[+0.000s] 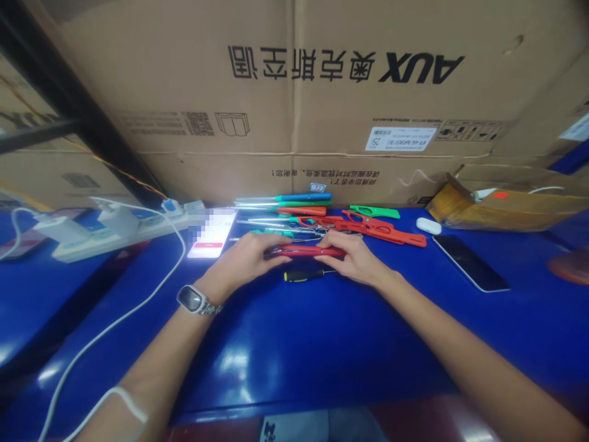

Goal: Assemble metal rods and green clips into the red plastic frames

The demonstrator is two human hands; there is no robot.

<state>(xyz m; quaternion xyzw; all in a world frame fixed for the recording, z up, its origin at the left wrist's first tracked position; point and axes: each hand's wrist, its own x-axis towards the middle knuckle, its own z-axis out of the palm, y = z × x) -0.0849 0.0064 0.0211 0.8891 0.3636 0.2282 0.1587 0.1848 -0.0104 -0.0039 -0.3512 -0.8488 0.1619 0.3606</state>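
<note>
Cardboard box (294, 92) along the bench's far edge: I read the brand AUX in bold black, upside down, with a row of large Chinese characters beside it, also inverted. White label (400, 139) lower on the same box, right of centre: I make out 25, inverted. Its finer print and the Chinese line beneath are too small for me to read.

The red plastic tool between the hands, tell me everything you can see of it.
The red plastic tool is long, slim and glossy, held level and crosswise, low at the blue table. The left hand grips its left end and the right hand covers its right end, so only the middle shows. A black-and-yellow screwdriver lies just in front, apart from it. Finer parts are hidden.
</note>
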